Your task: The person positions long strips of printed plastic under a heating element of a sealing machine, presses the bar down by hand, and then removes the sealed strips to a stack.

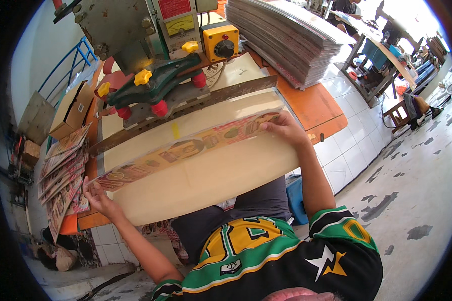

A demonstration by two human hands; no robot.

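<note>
A long, thin printed plastic strip (188, 147) with food pictures and red checks stretches slantwise between my two hands. My left hand (99, 199) pinches its left end, low at the table's left side. At the strip's right end, my right hand (288, 129) grips with the thumb on top and the fingers underneath, out of sight. Beneath and around the strip lies a smooth cream sheet (206, 185), reaching toward my lap. Just beyond, the long metal bar (231, 90) of a press runs across, under a green bracket (158, 83) with yellow knobs and red posts.
A tall stack of flat sheets (286, 42) stands at the back right of the orange table (314, 108). Loose printed pieces (63, 175) pile up at the left, near a cardboard box (73, 110). A yellow control box (220, 44) sits beside the press. Another person (344, 7) is far right.
</note>
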